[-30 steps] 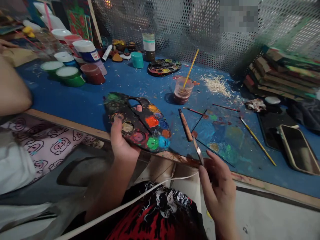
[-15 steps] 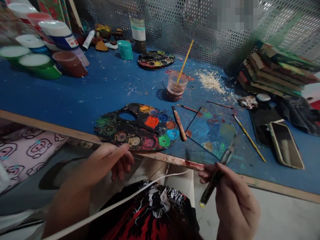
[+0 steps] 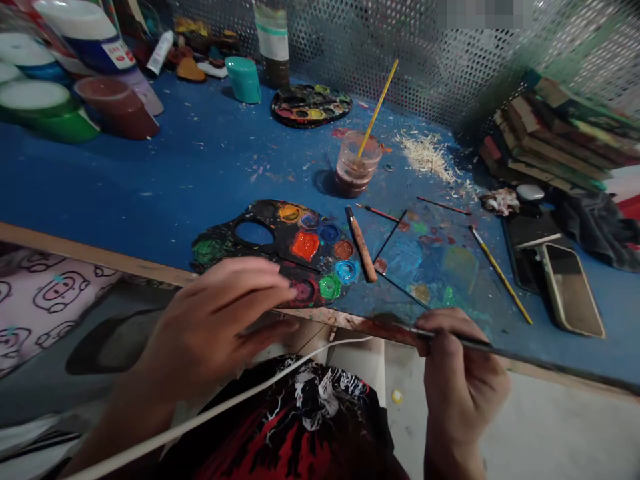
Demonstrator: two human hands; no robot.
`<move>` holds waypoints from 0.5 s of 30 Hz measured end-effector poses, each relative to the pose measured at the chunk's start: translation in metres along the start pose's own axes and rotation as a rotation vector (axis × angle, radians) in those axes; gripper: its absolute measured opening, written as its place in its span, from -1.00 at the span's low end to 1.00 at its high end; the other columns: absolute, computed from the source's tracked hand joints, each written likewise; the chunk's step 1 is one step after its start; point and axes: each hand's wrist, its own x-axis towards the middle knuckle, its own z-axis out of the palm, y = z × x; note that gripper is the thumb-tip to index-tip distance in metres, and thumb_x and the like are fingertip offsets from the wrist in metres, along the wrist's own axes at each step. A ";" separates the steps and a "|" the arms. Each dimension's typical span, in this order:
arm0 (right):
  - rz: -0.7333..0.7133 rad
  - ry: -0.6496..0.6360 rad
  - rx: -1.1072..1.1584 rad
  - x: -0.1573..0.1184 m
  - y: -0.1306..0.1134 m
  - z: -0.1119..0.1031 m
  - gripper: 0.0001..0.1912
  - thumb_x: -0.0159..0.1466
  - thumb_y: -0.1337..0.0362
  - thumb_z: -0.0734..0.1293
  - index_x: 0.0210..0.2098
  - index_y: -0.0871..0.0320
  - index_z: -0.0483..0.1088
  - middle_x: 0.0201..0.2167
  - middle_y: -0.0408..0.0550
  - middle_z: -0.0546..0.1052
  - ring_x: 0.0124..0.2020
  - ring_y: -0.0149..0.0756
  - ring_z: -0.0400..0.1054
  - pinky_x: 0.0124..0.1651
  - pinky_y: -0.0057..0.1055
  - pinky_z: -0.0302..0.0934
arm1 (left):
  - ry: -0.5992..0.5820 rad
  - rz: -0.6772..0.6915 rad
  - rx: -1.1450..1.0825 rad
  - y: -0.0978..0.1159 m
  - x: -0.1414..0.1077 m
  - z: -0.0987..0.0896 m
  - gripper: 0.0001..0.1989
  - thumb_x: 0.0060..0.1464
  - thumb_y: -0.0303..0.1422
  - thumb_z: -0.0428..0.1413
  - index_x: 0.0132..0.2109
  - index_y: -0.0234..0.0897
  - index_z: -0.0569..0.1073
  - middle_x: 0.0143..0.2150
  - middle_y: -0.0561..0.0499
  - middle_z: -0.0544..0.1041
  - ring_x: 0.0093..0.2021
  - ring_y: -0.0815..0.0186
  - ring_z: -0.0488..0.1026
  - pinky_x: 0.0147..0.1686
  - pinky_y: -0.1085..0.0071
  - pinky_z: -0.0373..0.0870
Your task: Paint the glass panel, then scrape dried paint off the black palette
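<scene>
My left hand (image 3: 225, 320) is open with its fingers stretched over the front edge of the black paint palette (image 3: 255, 250), hiding some of its wells; nothing shows in it. At the table's front edge, my right hand (image 3: 460, 363) pinches a thin dark brush-like tool (image 3: 423, 331), whose narrow end points left. A wooden-handled tool (image 3: 363, 247) lies right of the palette. Several thin brushes rest on the paint-stained part of the table, among them a yellow-handled one (image 3: 501, 275). Behind stands a clear cup (image 3: 356, 175) of murky liquid with a yellow stick (image 3: 379, 107) in it.
Paint tubs (image 3: 117, 107) crowd the back left, near a teal cup (image 3: 243, 80) and a second palette (image 3: 311, 107). Wood shavings (image 3: 427, 157), stacked books (image 3: 560, 137), a phone (image 3: 573, 290) and a dark cloth (image 3: 597, 223) are at the right. A white cable (image 3: 220, 417) crosses my lap.
My left hand has risen onto the palette's front edge, palm turned down. The tool in my right hand has swung from steeply slanted to nearly level. The view has shifted slightly.
</scene>
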 end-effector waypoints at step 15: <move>-0.327 -0.023 -0.455 -0.001 -0.007 0.028 -0.89 0.28 0.36 0.41 -0.25 0.01 0.44 -0.49 -0.22 0.51 -0.52 -0.41 0.42 -0.46 -0.47 0.26 | -0.196 0.214 0.448 -0.014 0.030 0.023 -0.34 0.18 0.07 0.11 0.08 -0.50 0.50 -0.01 -0.37 0.57 -0.01 -0.16 0.52 0.20 -0.22 0.29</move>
